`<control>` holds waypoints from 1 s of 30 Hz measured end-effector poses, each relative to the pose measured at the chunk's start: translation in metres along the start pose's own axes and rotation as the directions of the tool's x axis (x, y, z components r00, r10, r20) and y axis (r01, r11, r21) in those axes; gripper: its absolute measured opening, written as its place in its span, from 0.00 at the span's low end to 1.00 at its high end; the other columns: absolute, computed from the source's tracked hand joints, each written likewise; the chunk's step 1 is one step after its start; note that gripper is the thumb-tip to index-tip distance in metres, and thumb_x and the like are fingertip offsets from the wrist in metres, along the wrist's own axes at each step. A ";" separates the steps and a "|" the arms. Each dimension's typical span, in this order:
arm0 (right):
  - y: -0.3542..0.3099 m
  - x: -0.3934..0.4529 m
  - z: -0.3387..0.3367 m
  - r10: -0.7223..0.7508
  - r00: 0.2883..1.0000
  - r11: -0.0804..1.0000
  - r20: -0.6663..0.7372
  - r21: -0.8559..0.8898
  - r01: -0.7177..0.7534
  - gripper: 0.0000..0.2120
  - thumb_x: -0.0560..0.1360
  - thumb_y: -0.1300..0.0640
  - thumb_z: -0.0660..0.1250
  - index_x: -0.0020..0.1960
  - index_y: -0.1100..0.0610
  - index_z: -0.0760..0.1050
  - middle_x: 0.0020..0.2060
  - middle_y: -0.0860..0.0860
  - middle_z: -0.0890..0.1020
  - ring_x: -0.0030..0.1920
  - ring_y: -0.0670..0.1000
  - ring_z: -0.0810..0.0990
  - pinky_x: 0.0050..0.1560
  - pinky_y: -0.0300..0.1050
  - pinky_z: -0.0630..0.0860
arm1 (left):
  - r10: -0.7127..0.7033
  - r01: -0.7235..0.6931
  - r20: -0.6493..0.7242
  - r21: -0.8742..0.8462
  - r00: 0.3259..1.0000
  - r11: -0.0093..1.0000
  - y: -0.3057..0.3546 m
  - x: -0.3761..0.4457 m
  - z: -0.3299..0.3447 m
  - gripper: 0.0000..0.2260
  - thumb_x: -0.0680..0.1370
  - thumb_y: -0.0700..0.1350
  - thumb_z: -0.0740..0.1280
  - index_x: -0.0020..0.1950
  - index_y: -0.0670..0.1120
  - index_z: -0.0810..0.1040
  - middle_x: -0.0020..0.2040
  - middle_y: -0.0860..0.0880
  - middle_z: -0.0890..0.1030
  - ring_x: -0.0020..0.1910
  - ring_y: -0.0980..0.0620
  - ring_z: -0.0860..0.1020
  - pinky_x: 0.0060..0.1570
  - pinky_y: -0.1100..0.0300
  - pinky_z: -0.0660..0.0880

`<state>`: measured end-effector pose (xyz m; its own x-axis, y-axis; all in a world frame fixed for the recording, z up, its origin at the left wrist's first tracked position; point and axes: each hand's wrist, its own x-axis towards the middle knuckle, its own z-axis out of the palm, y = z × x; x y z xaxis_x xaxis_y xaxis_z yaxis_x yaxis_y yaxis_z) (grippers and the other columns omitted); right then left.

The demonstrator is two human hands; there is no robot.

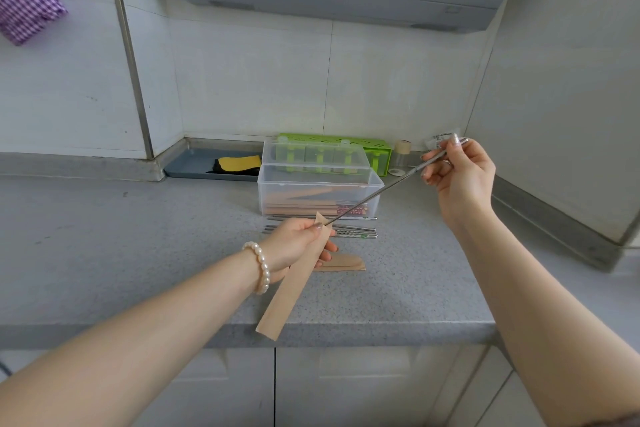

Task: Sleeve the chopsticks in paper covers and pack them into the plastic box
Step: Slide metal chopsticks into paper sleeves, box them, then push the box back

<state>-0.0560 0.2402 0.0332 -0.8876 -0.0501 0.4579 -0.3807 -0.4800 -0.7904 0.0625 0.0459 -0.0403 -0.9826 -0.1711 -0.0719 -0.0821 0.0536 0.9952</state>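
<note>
My left hand [298, 243] grips the upper end of a tan paper cover [290, 291] that slants down toward the counter's front edge. My right hand [457, 174] pinches the far end of metal chopsticks [384, 191], held up in the air, with the tips at the cover's open mouth. Behind them stands the clear plastic box [375, 182], lid up, with several sleeved chopsticks lying inside. Loose metal chopsticks [349, 231] lie on the counter in front of the box. More paper covers [348, 262] lie flat under my left hand.
A green holder [379, 149] and a small jar [401, 154] stand behind the box by the tiled wall. A grey tray [194, 165] with a yellow and black cloth sits in the back corner. The counter's front edge [381, 324] runs just below the cover.
</note>
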 end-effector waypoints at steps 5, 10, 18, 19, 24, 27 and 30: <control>0.002 0.001 0.000 0.025 1.000 0.999 0.000 -0.044 -0.025 0.13 0.80 0.60 0.56 0.38 0.59 0.69 0.25 0.51 0.80 0.19 0.48 0.73 0.22 0.39 0.67 | 0.029 -0.034 0.046 0.097 0.998 0.995 0.001 0.000 0.000 0.11 0.81 0.42 0.56 0.48 0.42 0.78 0.41 0.45 0.81 0.37 0.53 0.79 0.45 0.57 0.76; 0.008 0.005 -0.001 0.140 0.990 0.982 -0.024 -0.127 -0.142 0.10 0.78 0.61 0.60 0.38 0.58 0.71 0.26 0.53 0.81 0.19 0.49 0.73 0.24 0.39 0.69 | 0.042 -0.054 0.078 0.153 0.996 0.987 0.001 -0.001 0.001 0.12 0.81 0.42 0.55 0.48 0.40 0.77 0.44 0.44 0.83 0.39 0.49 0.80 0.54 0.50 0.77; 0.034 -0.003 0.004 0.278 0.959 0.826 -0.048 -0.497 -0.264 0.12 0.75 0.57 0.68 0.54 0.59 0.68 0.35 0.57 0.82 0.19 0.49 0.75 0.21 0.39 0.71 | 0.011 -0.035 0.114 0.210 0.993 0.977 0.008 -0.001 0.009 0.11 0.81 0.44 0.56 0.52 0.40 0.76 0.45 0.46 0.83 0.39 0.49 0.81 0.40 0.62 0.79; 0.037 -0.008 0.006 0.299 0.954 0.805 -0.029 -0.530 -0.269 0.11 0.75 0.55 0.67 0.51 0.60 0.70 0.35 0.57 0.82 0.20 0.49 0.76 0.22 0.39 0.73 | 0.012 -0.038 0.116 0.224 0.993 0.974 0.009 -0.001 0.010 0.11 0.81 0.45 0.56 0.52 0.40 0.76 0.44 0.47 0.83 0.38 0.49 0.81 0.41 0.60 0.79; 0.050 -0.025 0.016 0.424 0.904 0.773 0.045 -0.539 -0.336 0.19 0.78 0.47 0.60 0.42 0.62 0.78 0.30 0.53 0.82 0.22 0.50 0.77 0.24 0.39 0.75 | 0.003 -0.031 0.102 0.273 0.995 0.962 0.012 0.006 0.006 0.11 0.81 0.44 0.56 0.47 0.41 0.75 0.48 0.43 0.83 0.36 0.51 0.82 0.38 0.62 0.79; 0.054 -0.027 0.016 0.523 0.840 0.738 0.144 -0.570 -0.362 0.23 0.78 0.44 0.59 0.39 0.61 0.80 0.32 0.56 0.84 0.26 0.51 0.78 0.28 0.42 0.74 | -0.011 -0.020 0.102 0.299 0.995 0.954 0.012 0.008 0.002 0.11 0.81 0.44 0.55 0.47 0.41 0.75 0.50 0.42 0.83 0.34 0.53 0.82 0.37 0.64 0.79; 0.055 -0.017 0.007 0.606 0.754 0.721 0.254 -0.576 -0.386 0.23 0.78 0.43 0.56 0.46 0.61 0.81 0.35 0.56 0.84 0.29 0.51 0.78 0.30 0.41 0.74 | -0.024 -0.006 0.098 0.299 0.995 0.954 0.011 0.010 -0.003 0.12 0.81 0.45 0.55 0.49 0.40 0.75 0.49 0.44 0.83 0.34 0.52 0.82 0.37 0.63 0.78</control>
<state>-0.0601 0.2089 -0.0150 -0.8339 -0.5510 -0.0308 -0.0811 0.1777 -0.9807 0.0523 0.0421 -0.0294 -0.9919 -0.0752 -0.1023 -0.1222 0.3468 0.9299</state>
